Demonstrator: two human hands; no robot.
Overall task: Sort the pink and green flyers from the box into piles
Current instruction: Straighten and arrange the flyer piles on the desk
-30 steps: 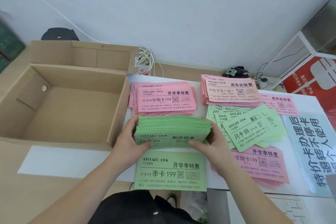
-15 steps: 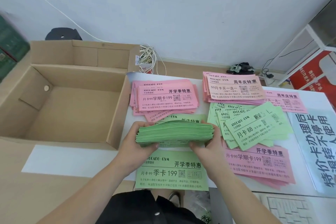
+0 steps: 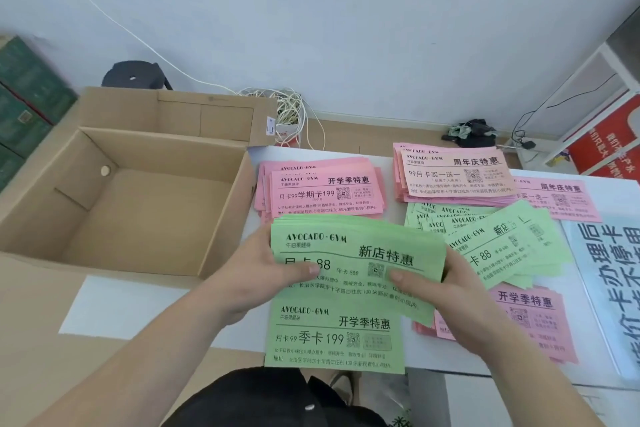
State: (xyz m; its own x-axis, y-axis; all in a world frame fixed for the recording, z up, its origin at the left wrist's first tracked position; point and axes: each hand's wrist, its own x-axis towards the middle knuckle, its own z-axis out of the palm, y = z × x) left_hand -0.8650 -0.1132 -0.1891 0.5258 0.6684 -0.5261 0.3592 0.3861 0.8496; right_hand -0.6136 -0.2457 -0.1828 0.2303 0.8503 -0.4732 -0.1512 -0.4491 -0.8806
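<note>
Holding this paper needs care. Beside the cardboard box point(image 3: 225, 215), your left hand point(image 3: 256, 274) grips the left edge of the green stack point(image 3: 356, 253), thumb on top. Your right hand point(image 3: 446, 291) grips the right edge the same way. The stack sits low over 1 green flyer point(image 3: 332, 340) on the desk point(image 3: 156, 305). I judge it light, floppy and slippery between sheets, so pinch both short edges firmly.

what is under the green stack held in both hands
A green flyer lies flat on the table below the green stack; its lower part, printed 199, shows. Its upper edge is covered by the stack, so anything else beneath there cannot be seen.
</note>
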